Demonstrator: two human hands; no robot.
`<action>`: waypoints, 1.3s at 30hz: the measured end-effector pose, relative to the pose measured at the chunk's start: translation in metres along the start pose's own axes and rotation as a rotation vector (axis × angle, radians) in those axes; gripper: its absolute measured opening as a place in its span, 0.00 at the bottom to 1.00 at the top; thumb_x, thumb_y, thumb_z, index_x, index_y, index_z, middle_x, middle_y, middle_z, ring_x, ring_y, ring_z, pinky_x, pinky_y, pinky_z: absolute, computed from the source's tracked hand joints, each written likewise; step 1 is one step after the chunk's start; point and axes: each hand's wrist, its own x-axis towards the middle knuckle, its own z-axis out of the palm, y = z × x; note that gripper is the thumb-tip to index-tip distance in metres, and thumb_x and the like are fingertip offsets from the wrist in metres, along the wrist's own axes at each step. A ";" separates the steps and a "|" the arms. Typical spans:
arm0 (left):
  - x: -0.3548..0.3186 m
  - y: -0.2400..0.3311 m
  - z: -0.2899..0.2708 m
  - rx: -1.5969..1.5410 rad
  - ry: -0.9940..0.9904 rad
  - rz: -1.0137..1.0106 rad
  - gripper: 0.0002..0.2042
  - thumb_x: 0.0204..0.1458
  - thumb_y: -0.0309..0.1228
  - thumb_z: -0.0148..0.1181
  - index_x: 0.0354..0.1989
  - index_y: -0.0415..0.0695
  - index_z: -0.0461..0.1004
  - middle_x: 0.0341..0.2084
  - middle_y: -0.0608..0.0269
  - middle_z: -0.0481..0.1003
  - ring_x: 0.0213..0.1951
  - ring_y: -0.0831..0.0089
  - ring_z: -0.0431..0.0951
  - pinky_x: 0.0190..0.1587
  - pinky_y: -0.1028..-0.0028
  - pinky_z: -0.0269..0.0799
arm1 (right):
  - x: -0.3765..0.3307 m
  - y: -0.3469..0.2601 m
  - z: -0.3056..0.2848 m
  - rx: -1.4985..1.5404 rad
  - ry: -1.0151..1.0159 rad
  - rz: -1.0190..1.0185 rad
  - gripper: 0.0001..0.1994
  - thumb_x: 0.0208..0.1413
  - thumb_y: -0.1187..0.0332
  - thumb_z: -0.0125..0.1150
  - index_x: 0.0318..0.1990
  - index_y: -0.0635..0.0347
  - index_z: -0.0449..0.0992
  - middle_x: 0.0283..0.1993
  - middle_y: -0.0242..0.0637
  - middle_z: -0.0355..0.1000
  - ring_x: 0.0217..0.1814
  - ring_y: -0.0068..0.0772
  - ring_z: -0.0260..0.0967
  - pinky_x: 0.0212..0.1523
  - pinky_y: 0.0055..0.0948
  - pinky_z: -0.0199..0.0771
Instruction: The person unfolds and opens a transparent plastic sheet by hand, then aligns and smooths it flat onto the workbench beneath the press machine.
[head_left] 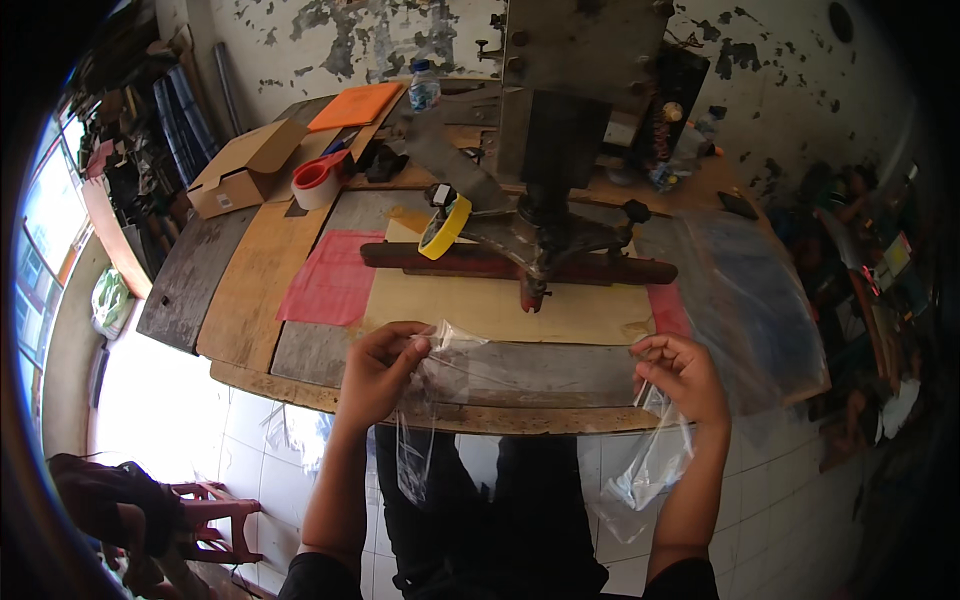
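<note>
Worn wooden workbench (pixel 250 290) carries a press machine (pixel 545 200). Left hand (pixel 378 372) and right hand (pixel 683 375) each pinch closed on a clear plastic bag (pixel 530 372) stretched between them. I think the thin film may slip out or tear if one hand pulls too hard.

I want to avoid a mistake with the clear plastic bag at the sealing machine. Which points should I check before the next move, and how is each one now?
1. Left hand grips clear plastic bag: ok.
2. Right hand grips the other end: ok.
3. Bag lies flat, without wrinkles: not ok, parts hang below the table edge.
4. Bag under the red sealing bar: not ok, bag is nearer the person.
5. Bar hot: cannot tell.
</note>
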 end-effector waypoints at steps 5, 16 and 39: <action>-0.002 -0.011 -0.012 0.077 -0.101 -0.102 0.14 0.69 0.33 0.65 0.53 0.34 0.82 0.33 0.71 0.83 0.30 0.89 0.71 0.36 0.82 0.70 | 0.027 0.016 -0.005 -0.089 0.000 -0.003 0.10 0.64 0.79 0.66 0.51 0.67 0.80 0.36 0.36 0.82 0.39 0.24 0.80 0.41 0.25 0.78; -0.008 -0.010 -0.007 0.058 -0.113 -0.106 0.14 0.71 0.31 0.61 0.57 0.35 0.82 0.33 0.69 0.83 0.32 0.87 0.71 0.37 0.80 0.70 | 0.031 0.045 0.000 -0.037 0.071 0.018 0.10 0.65 0.73 0.68 0.51 0.68 0.80 0.35 0.35 0.80 0.36 0.23 0.78 0.41 0.25 0.77; -0.007 0.000 -0.010 0.310 -0.240 -0.031 0.10 0.63 0.33 0.71 0.39 0.36 0.82 0.29 0.62 0.84 0.37 0.78 0.85 0.42 0.76 0.77 | 0.027 0.046 0.003 -0.091 0.088 -0.021 0.12 0.63 0.72 0.69 0.51 0.67 0.80 0.37 0.33 0.80 0.39 0.22 0.77 0.43 0.25 0.76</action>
